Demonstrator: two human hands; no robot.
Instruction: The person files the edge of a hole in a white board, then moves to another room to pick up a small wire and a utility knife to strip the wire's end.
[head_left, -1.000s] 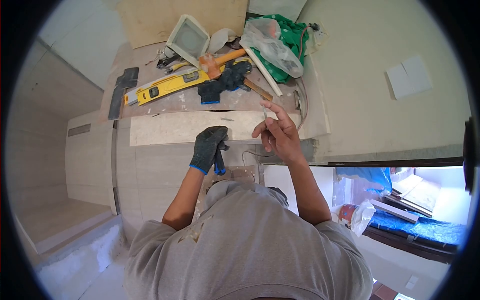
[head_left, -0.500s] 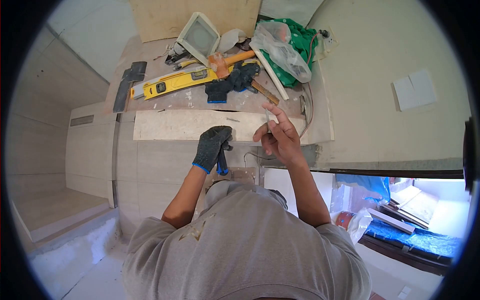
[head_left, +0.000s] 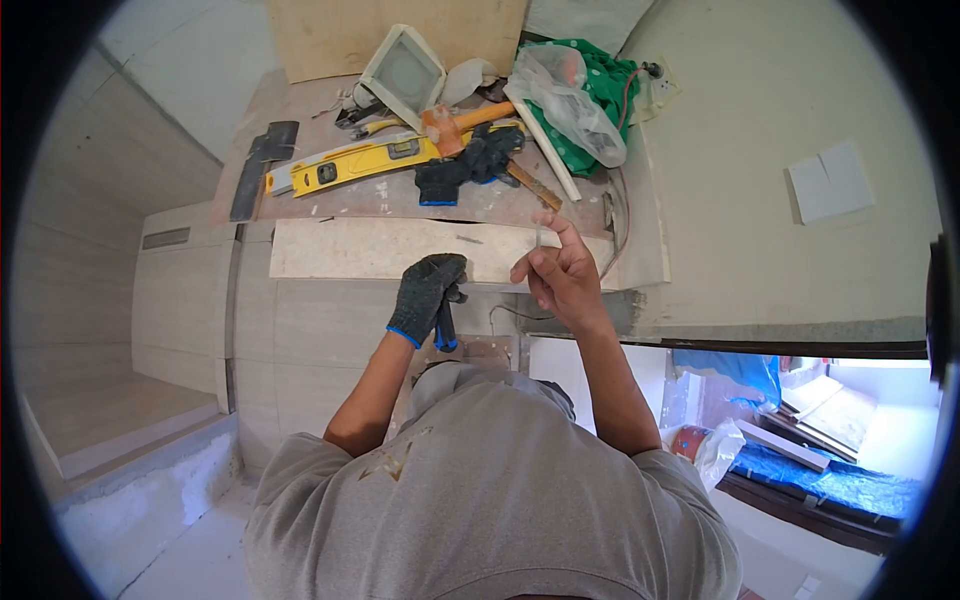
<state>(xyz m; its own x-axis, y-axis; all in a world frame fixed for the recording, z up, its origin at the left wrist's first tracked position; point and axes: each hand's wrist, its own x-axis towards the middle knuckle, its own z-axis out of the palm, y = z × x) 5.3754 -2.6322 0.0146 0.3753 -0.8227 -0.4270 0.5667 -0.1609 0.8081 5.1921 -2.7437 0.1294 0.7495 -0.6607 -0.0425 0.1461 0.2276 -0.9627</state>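
Observation:
My left hand (head_left: 428, 292), in a dark knit glove with a blue cuff, is closed over the front edge of a pale wooden board (head_left: 350, 252). Below its fingers hangs a black-and-blue handle (head_left: 445, 328); the rest of that tool is hidden in the glove. My bare right hand (head_left: 562, 275) is raised at the board's right part, fingers bent, with a thin pale stick (head_left: 538, 236) held between them. A small grey strip (head_left: 468, 239) lies on the board between the hands.
Behind the board are a yellow spirit level (head_left: 360, 165), an orange-headed mallet (head_left: 442, 130), a dark glove (head_left: 438, 182), a wooden handle (head_left: 535, 187) and a square-framed panel (head_left: 402, 75). A clear plastic bag (head_left: 570, 100) lies over green cloth (head_left: 625, 75) near the right wall.
The bench and its things have shifted slightly right in view. Both hands keep nearly the same pose, and the right fingers have moved a little.

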